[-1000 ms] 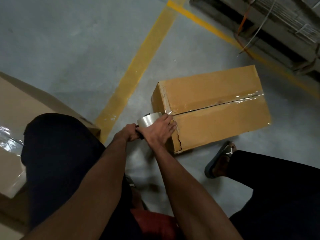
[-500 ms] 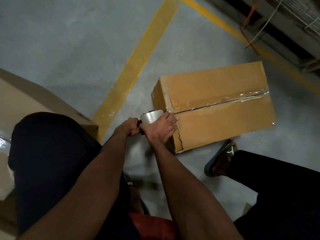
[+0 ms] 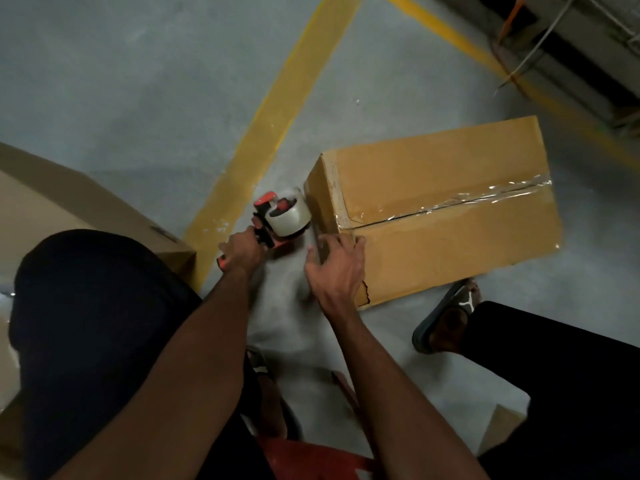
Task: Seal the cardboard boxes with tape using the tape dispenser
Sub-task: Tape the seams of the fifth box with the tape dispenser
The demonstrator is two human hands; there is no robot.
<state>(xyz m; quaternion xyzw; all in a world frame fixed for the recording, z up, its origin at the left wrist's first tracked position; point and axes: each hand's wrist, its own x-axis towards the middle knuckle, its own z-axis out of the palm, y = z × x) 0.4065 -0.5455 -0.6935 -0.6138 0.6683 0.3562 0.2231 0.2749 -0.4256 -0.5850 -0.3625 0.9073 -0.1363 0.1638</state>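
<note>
Cardboard at far left edge: second box [image 3: 52,209], partly behind a dark-clad knee. Yellow line [image 3: 273,123] runs diagonally up the grey floor [image 3: 121,81] at centre. Left hand [image 3: 242,251] grips the dispenser [image 3: 277,220] handle; red frame, clear roll, sitting just left of the box [image 3: 443,209] end face, near-touching. Right hand [image 3: 337,268] has fingers straight, pressing flat on the box's near-left corner where tape comes down off the top seam. Clear tape [image 3: 467,200] already runs along the seam to the right edge. Sandalled foot [image 3: 446,317] lower right, just below box.
</note>
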